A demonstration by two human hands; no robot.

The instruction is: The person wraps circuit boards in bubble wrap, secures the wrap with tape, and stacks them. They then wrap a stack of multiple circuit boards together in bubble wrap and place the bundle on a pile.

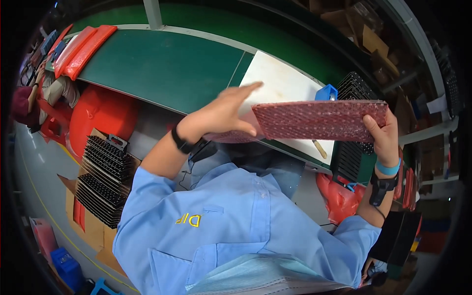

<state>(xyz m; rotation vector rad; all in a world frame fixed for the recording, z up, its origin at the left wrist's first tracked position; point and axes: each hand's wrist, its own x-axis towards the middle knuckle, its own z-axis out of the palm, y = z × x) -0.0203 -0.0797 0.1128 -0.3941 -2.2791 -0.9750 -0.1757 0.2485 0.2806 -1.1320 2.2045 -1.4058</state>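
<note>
I hold a flat pack wrapped in pink-red bubble wrap (319,120) level in front of me, above the edge of the green work table (167,64). My right hand (382,133) grips its right end, thumb on the near face. My left hand (231,110) lies flat against its left end with the fingers stretched out over the top. Under the pack lies a white board (280,83) on the table, with a small blue block (326,92) at its far right corner. Both wrists carry bands.
Black ribbed trays are stacked at my left (103,177) on cardboard and at the right (355,88) on the table. Red pouches (81,46) lie at the table's far left end. A red bag (339,196) hangs below the table; a red bin (101,115) stands left.
</note>
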